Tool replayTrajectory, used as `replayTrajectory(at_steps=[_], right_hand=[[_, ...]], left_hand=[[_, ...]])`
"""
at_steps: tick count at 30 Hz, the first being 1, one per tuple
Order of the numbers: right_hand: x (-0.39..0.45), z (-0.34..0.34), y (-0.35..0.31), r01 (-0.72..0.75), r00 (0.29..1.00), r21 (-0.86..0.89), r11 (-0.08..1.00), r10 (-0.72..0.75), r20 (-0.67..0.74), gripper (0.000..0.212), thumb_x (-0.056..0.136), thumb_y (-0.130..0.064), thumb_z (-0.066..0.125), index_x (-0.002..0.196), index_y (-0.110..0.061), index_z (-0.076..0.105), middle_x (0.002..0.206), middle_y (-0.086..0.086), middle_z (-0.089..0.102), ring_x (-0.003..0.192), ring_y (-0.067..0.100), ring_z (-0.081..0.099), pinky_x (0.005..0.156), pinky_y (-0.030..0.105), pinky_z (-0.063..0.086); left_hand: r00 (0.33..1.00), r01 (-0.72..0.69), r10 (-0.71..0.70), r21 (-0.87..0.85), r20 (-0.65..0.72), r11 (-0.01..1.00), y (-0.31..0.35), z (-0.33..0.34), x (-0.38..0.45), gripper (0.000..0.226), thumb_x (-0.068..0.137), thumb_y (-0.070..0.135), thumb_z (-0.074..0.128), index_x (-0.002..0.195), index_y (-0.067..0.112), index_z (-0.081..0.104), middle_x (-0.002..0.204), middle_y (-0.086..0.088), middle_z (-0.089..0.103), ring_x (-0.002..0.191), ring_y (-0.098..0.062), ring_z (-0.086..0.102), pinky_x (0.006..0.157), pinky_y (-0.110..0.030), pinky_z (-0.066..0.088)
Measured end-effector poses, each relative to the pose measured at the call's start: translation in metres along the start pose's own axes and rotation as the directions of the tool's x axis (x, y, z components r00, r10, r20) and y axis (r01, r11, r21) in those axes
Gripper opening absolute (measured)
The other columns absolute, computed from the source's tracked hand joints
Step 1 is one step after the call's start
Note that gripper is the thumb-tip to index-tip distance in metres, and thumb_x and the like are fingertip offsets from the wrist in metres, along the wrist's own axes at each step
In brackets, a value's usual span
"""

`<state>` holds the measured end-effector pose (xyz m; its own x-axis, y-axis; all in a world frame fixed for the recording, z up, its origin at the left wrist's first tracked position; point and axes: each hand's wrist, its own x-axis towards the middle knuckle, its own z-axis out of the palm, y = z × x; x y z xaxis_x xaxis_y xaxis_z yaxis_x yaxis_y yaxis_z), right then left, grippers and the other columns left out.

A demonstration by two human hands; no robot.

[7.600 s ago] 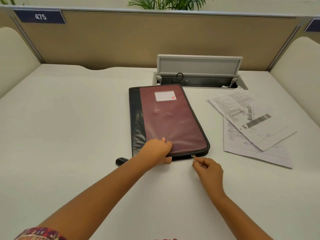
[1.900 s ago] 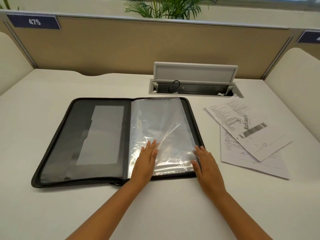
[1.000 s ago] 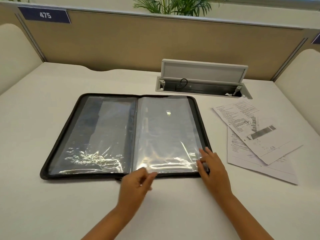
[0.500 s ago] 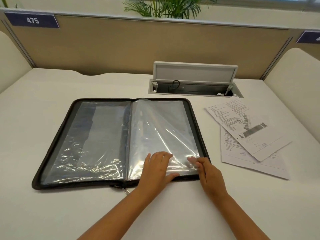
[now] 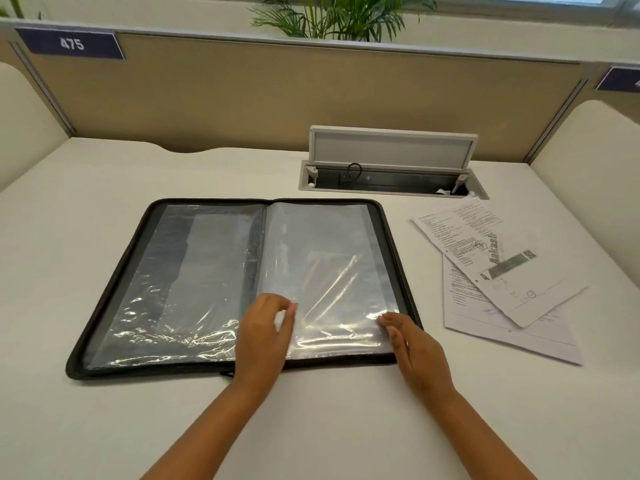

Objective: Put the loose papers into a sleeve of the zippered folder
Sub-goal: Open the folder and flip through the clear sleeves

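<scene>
The black zippered folder point(image 5: 145, 370) lies open and flat on the white desk, with clear plastic sleeves point(image 5: 322, 244) on both halves. My left hand point(image 5: 265, 336) is at the lower middle of the right-hand page, thumb and fingers pinching the top clear sleeve and lifting its edge a little. My right hand point(image 5: 414, 348) lies at the page's lower right corner, its fingertips touching the sleeve edge. The loose papers point(image 5: 502, 271), two printed sheets overlapping at an angle, lie on the desk to the right of the folder, untouched.
An open cable box point(image 5: 391, 168) with a raised lid is set into the desk behind the folder. Tan partition walls with a "475" sign point(image 5: 71, 43) close off the back, and cream side panels stand left and right.
Since half a second ago my left hand has gone from lying flat on the right page to pinching the sleeve. My right hand's fingertips have stayed at the corner.
</scene>
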<state>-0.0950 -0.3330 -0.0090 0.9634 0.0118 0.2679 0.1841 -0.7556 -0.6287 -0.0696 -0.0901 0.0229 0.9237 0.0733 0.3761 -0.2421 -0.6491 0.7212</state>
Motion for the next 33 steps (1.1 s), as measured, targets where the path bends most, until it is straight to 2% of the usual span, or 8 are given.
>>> replayTrajectory(at_steps=[3,8,12,18,26,29,31,33], right_hand=[[0.000,0.000,0.000,0.001,1.000,-0.019,1.000,-0.001,-0.009,0.039,0.093,-0.035,0.036,0.114,-0.018,0.064,0.113,-0.011,0.065,0.100,0.006,0.062,0.084,0.017,0.046],[0.000,0.001,0.000,0.017,1.000,-0.024,1.000,-0.017,-0.014,0.035,0.095,-0.034,0.041,0.113,-0.016,0.065,0.108,-0.008,0.068,0.095,0.007,0.063,0.082,0.015,0.047],[0.000,0.000,0.001,0.041,0.999,-0.001,0.999,-0.041,-0.003,0.033,0.088,-0.034,0.049,0.110,-0.015,0.066,0.098,-0.005,0.070,0.084,0.009,0.066,0.071,0.026,0.057],[0.000,0.002,0.005,0.080,0.997,-0.026,0.996,-0.080,0.001,0.031,0.087,-0.034,0.052,0.109,-0.017,0.065,0.095,-0.006,0.069,0.081,0.008,0.065,0.069,0.022,0.056],[0.000,0.004,0.008,0.081,0.997,-0.036,0.996,-0.081,-0.017,0.027,0.088,-0.033,0.051,0.108,-0.021,0.065,0.095,-0.009,0.069,0.081,0.007,0.064,0.070,0.020,0.054],[-0.001,0.004,0.009,0.086,0.996,-0.036,0.996,-0.087,-0.020,0.032,0.088,-0.036,0.048,0.110,-0.019,0.065,0.098,-0.010,0.068,0.084,0.005,0.063,0.073,0.017,0.052],[0.000,0.005,0.010,0.089,0.996,-0.035,0.995,-0.090,-0.020,0.030,0.088,-0.035,0.049,0.109,-0.021,0.065,0.097,-0.010,0.068,0.083,0.003,0.062,0.073,0.011,0.050],[0.001,0.005,0.010,0.101,0.994,-0.028,0.995,-0.102,-0.026,0.026,0.089,-0.032,0.049,0.106,-0.021,0.065,0.095,-0.009,0.069,0.082,0.002,0.060,0.072,0.006,0.046]], left_hand=[[0.995,0.091,-0.088,0.071,-0.050,0.993,-0.020,-0.019,-0.001,0.008,0.087,0.014,0.058,0.080,0.012,0.057,0.080,0.003,0.054,0.074,-0.017,0.053,0.064,-0.023,0.038],[0.966,0.214,-0.186,0.152,-0.178,0.965,-0.051,-0.050,-0.014,0.005,0.086,0.012,0.059,0.081,0.011,0.059,0.085,-0.001,0.056,0.084,-0.022,0.049,0.067,-0.029,0.036],[0.925,0.291,-0.239,0.147,-0.294,0.945,-0.064,-0.067,-0.029,0.005,0.085,0.008,0.060,0.081,0.009,0.058,0.085,-0.001,0.052,0.084,-0.020,0.044,0.064,-0.029,0.034],[0.895,0.338,-0.288,0.097,-0.340,0.936,-0.067,-0.069,-0.044,0.002,0.086,0.006,0.057,0.086,0.007,0.055,0.089,-0.001,0.048,0.084,-0.024,0.045,0.065,-0.035,0.037],[0.819,0.416,-0.404,-0.063,-0.407,0.907,-0.063,-0.071,-0.039,0.005,0.087,0.005,0.055,0.086,0.010,0.053,0.092,-0.003,0.045,0.081,-0.031,0.050,0.063,-0.003,0.037],[0.787,0.447,-0.435,-0.082,-0.438,0.891,-0.065,-0.074,-0.037,0.005,0.086,0.003,0.054,0.084,0.007,0.052,0.093,-0.010,0.045,0.077,-0.029,0.049,0.064,0.002,0.036],[0.774,0.467,-0.450,-0.078,-0.445,0.881,-0.068,-0.077,-0.037,0.003,0.087,0.004,0.054,0.084,0.003,0.053,0.097,-0.019,0.048,0.077,-0.027,0.047,0.066,-0.008,0.039],[0.746,0.498,-0.476,-0.084,-0.465,0.863,-0.073,-0.081,-0.036,0.006,0.087,0.005,0.053,0.087,-0.001,0.053,0.102,-0.024,0.049,0.079,-0.028,0.047,0.071,-0.025,0.039]])
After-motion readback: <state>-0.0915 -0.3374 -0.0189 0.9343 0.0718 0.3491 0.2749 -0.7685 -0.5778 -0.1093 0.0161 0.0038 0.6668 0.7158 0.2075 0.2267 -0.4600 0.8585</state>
